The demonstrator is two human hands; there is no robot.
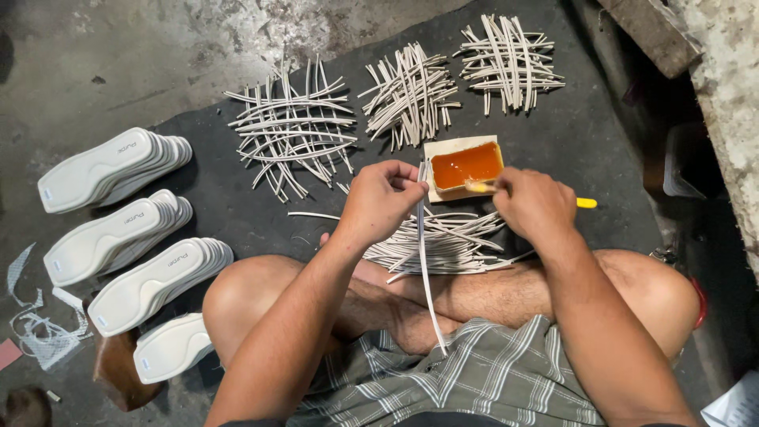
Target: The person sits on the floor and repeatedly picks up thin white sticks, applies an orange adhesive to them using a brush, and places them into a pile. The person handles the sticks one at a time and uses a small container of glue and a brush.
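Left hand [378, 198]: just above frame centre, fingers closed in a pinch on the top end of a white strip.
White strip [427, 269]: long and narrow, it hangs from the pinch toward 6 o'clock, crosses the shins and ends over the checked shorts [474, 379].
Right hand [536, 204]: at 3 o'clock of the left hand, fingers wrapped tight around a brush.
Brush [587, 203]: its yellow handle sticks out of the fist toward 3 o'clock; the bristle end [477, 187] points toward 9 o'clock and rests at the near edge of the glue tray.
Glue tray [466, 164]: a small shallow box filled with orange glue, at 12 o'clock of the gap between the two hands, lying on the dark mat.
Loose strips [451, 241]: a flat heap of white strips just below both hands, in front of the crossed legs.
Crossed bundles: three piles of strips laid criss-cross along the far edge of the mat, at 11 o'clock [294, 130], 12 o'clock [409, 95] and 1 o'clock [510, 63].
Dark mat [585, 126]: spread on the concrete floor, carrying strips and tray.
White insoles [118, 229]: fanned stacks at 9 o'clock, well apart from the hands, partly on the mat and partly on the floor.
Scraps [35, 332]: pale offcuts at 8 o'clock on the floor.
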